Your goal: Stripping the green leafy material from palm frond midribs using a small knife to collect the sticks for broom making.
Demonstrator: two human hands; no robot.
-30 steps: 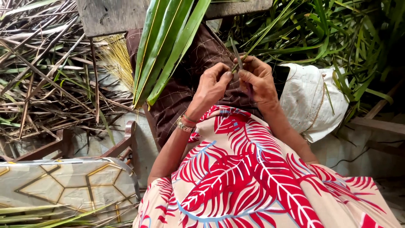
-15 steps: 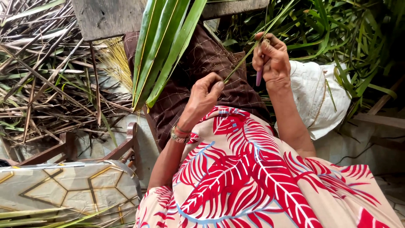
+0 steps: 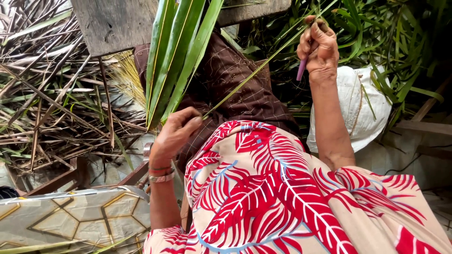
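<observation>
Hands spread apart; leaf strip [image 3: 254, 75] stretched diagonally.

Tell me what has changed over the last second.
The hands moved apart: the left hand drew down-left pinching the thin leaf strip, the right hand rose up-right with the purple-handled tool, stretching the strip. The broad green leaves stayed across the lap.

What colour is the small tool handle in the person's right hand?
Purple handle, held in the right hand; the head view shows it.
</observation>
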